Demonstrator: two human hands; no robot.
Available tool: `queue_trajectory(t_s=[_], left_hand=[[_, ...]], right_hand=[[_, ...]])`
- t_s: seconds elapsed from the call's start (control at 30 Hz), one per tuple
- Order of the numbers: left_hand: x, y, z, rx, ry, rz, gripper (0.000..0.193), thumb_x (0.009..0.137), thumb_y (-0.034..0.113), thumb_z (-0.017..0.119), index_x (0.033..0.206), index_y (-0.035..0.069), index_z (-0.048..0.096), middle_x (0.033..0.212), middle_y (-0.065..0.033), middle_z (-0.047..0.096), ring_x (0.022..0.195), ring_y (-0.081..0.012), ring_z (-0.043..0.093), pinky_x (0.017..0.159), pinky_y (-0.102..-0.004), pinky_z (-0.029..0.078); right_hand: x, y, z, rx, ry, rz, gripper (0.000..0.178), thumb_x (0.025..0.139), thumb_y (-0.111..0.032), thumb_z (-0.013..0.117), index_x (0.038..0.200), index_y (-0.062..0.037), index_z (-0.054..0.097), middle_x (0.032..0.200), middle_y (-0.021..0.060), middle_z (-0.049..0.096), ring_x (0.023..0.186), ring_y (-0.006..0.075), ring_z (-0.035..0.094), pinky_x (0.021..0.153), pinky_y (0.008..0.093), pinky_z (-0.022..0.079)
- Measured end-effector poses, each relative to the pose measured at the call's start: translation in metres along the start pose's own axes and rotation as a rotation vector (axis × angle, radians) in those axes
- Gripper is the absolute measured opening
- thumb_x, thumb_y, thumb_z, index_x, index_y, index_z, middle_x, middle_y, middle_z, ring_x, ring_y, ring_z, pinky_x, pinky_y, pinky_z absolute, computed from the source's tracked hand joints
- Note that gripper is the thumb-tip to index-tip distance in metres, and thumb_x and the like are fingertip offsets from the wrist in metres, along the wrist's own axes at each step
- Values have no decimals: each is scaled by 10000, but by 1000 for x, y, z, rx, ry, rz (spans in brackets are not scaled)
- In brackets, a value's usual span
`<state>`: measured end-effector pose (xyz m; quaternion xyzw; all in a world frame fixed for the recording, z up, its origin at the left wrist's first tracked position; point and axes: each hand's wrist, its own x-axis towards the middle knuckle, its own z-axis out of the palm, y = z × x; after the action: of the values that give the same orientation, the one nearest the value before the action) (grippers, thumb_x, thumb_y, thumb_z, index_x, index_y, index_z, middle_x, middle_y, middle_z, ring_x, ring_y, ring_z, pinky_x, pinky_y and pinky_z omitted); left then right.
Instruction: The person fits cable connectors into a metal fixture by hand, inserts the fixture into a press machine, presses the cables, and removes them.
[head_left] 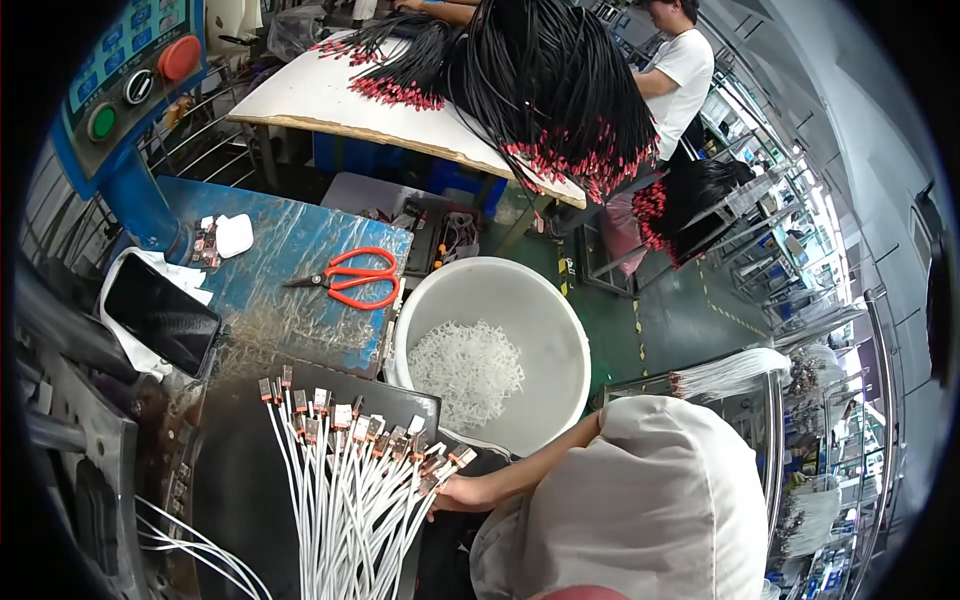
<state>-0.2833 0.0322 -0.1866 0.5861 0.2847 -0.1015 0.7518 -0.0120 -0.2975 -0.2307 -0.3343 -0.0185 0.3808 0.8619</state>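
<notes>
A thick bundle of white cables [350, 520] lies over a black surface [230, 480] at the front, with small metal-ended plugs [340, 415] fanned out at its far end. My right hand [458, 494] reaches in from the right, its forearm bent back toward a light grey sleeve [640, 490]. Its fingers curl in at the bundle's right edge, just below the plugs, and close on cables there. The fingertips are partly hidden by the cables. My left hand is out of view.
Beyond the bundle stand a white tub [575, 365] with small clear plastic pieces [465, 375] and a blue worn bench [290, 230] bearing red-handled scissors [360, 278] and a phone [160, 310]. A control panel [125, 90] rises left. Black cables [555, 80] cover a far table; a person [680, 85] stands beside it.
</notes>
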Motion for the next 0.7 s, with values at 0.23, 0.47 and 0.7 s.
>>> queue_trajectory(t_s=[0.23,0.47,0.7], left_hand=[[-43,54,-14,204,-342,-52,315,978,167,559,1206,-48,585,1118,-139,657,896,-333,647,810,-448,540],[65,286,173,952,496,440,221,924,135,668,1049,-48,668,1036,-239,670,936,-374,641,851,-433,513],[113,289,154,614,496,149,283,912,-46,482,1130,-98,656,1090,-260,685,978,-362,683,865,-432,540]], right_hand=[[7,-107,139,-521,-917,404,403,929,-286,626,1155,46,584,1067,255,628,978,372,614,805,452,492],[171,-157,246,-1127,-683,-718,297,706,-316,681,843,-53,702,900,180,695,884,366,660,701,450,526],[222,-133,194,-1567,-771,-364,291,728,-298,670,865,-44,701,907,148,689,855,376,662,734,474,515]])
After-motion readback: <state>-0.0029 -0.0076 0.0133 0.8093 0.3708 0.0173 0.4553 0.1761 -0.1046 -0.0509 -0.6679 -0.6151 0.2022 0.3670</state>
